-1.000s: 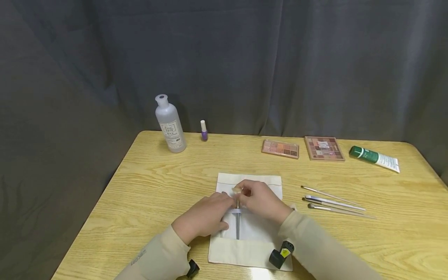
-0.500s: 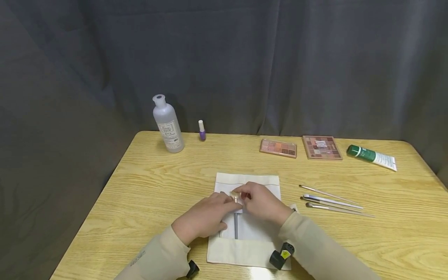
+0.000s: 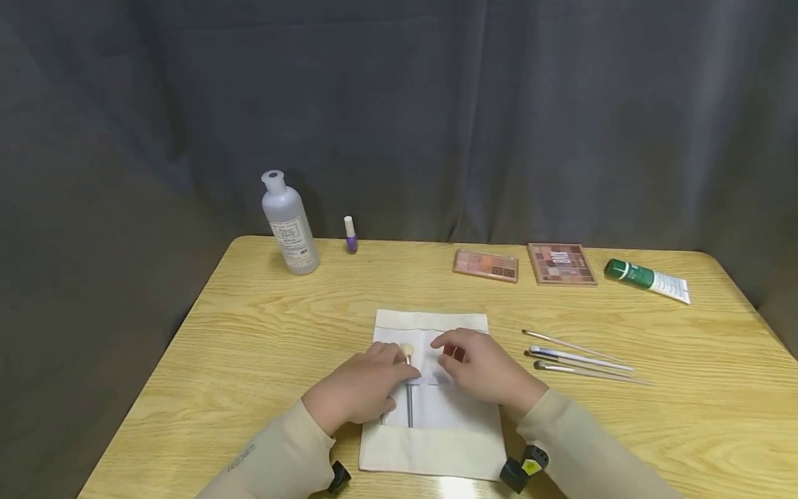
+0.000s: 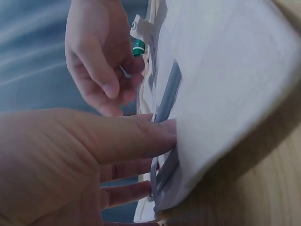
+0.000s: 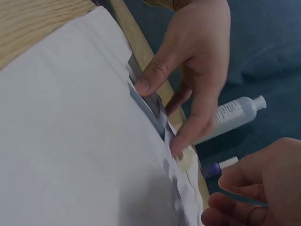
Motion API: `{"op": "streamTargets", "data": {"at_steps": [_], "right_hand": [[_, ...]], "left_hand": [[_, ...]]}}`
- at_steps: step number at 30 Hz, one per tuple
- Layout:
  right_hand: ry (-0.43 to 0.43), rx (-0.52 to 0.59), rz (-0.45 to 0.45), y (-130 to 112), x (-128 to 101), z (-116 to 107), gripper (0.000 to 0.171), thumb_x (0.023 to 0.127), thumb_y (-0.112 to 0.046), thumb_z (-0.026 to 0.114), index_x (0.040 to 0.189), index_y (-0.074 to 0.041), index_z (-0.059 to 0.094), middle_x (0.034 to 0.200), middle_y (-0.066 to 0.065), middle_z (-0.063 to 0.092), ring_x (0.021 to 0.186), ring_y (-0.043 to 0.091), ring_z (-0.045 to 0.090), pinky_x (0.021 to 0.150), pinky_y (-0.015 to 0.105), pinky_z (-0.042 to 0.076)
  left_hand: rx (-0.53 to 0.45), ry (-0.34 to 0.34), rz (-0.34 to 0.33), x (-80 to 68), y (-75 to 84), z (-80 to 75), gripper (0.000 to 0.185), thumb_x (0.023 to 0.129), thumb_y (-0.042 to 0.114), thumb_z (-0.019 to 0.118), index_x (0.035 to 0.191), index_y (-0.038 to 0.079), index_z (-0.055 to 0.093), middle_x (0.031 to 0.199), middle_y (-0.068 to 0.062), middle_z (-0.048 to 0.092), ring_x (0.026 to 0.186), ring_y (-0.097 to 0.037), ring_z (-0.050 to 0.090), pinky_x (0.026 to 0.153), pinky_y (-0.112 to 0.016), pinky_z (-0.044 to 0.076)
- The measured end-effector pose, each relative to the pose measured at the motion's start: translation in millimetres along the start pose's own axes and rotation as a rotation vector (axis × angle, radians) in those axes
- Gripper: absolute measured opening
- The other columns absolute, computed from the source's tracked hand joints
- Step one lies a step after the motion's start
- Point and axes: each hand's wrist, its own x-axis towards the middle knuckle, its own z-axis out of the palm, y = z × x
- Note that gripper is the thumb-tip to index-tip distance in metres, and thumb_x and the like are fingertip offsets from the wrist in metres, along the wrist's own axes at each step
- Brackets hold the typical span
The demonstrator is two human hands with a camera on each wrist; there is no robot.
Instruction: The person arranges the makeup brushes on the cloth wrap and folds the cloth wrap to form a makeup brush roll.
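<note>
A white cloth pouch lies flat near the table's front edge. A grey-handled makeup brush sits in its pocket, with the pale bristle tip sticking out at the top. My left hand rests on the pouch, its thumb and straight fingers pressing the cloth beside the brush handle. My right hand hovers just right of the brush with curled fingers. It pinches a thin pale strip that I cannot identify.
On the wooden table, three loose brushes lie to the right of the pouch. Along the back edge stand a grey bottle, a purple nail polish, two eyeshadow palettes and a green-capped tube.
The brush has slid further down into the pouch's pocket. My right hand has come off the brush's top and moved to the right. My left hand stays on the pouch.
</note>
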Motion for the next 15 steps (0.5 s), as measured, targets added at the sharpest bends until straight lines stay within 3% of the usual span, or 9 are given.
{"op": "streamTargets", "data": {"at_steps": [7,10,15], "right_hand": [[0.032,-0.01,-0.001,12,-23,-23,0.019,0.096,-0.01,0.064,0.113,-0.008,0.072,0.092,-0.005,0.064,0.079,0.011,0.056,0.068,0.029,0.049],[0.05,-0.054,0.0,20,-32,-33,0.018,0.097,-0.011,0.064,0.113,-0.008,0.072,0.091,-0.006,0.064,0.08,0.011,0.056,0.069,0.029,0.049],[0.106,-0.116,0.012,31,-46,-44,0.016,0.096,-0.012,0.066,0.111,-0.009,0.072,0.089,-0.009,0.063,0.081,0.01,0.056,0.07,0.03,0.049]], "left_hand": [[-0.039,0.042,-0.03,2.4,3.7,1.7,0.032,0.095,0.028,0.067,0.126,0.018,0.071,0.113,0.001,0.056,0.105,-0.019,0.049,0.091,-0.036,0.048],[-0.013,0.077,-0.036,5.1,6.8,3.1,0.033,0.092,0.037,0.071,0.119,0.019,0.073,0.107,0.001,0.056,0.096,-0.017,0.049,0.081,-0.031,0.047],[0.028,0.104,-0.046,8.1,11.7,4.6,0.033,0.085,0.04,0.079,0.11,0.018,0.072,0.098,0.002,0.05,0.085,-0.015,0.042,0.069,-0.025,0.04]]}}
